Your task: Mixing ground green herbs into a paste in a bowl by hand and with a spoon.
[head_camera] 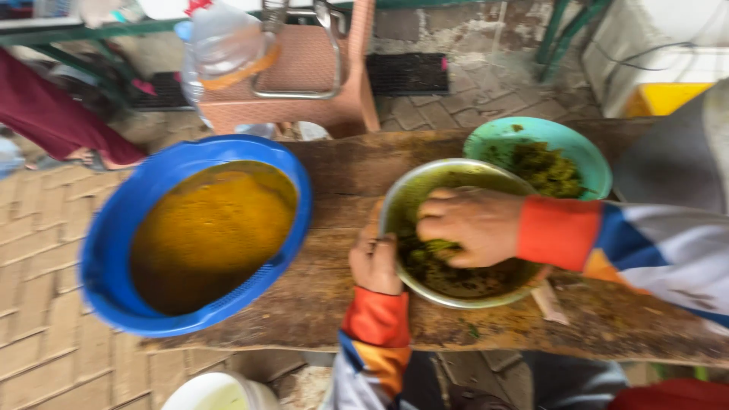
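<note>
Metal bowl [463,228]: on the plank [334,296] — both hands at it
Right hand [471,226]: inside the bowl
Left hand [373,262]: on its left rim
Basin [114,235]: left of the grip
Second bowl [566,140]: behind — right of the grip

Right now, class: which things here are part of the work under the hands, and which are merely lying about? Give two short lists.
In use:
metal bowl
green mash
left hand, steadying the rim
right hand, pressing the mash
wooden plank

Lying about:
blue basin of yellow-brown paste
teal bowl of greens
pink plastic chair
plastic bottle
</note>
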